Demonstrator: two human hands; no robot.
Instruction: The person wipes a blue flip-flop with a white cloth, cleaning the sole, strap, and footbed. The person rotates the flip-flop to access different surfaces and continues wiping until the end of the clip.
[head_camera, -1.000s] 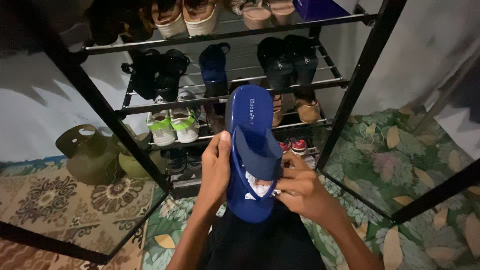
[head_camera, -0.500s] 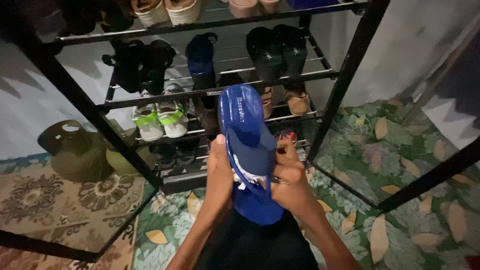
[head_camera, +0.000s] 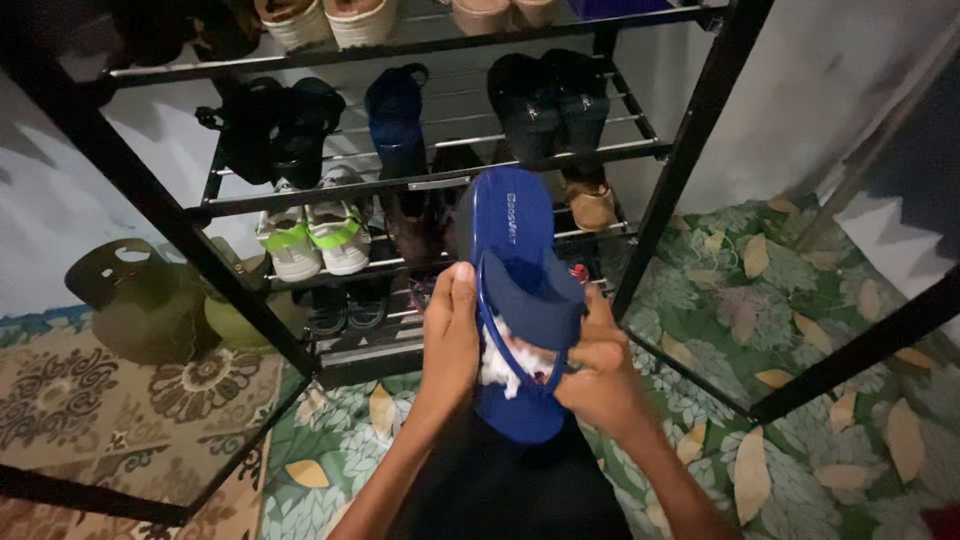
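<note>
A blue slide sandal with a wide strap is held upright in front of me, toe end up. My left hand grips its left edge. My right hand is closed around a white cloth that is pushed under the strap against the footbed. Both forearms rise from the bottom of the view over dark clothing.
A black metal shoe rack stands just ahead with several pairs: white-and-green sneakers, dark shoes, a blue sandal, a tan shoe. Olive-green bags sit at left. Leaf-patterned floor covering lies right.
The view has shifted slightly, so the sandal and hands sit a little higher. The right hand has moved the white cloth under the strap. Both hands keep their hold.
</note>
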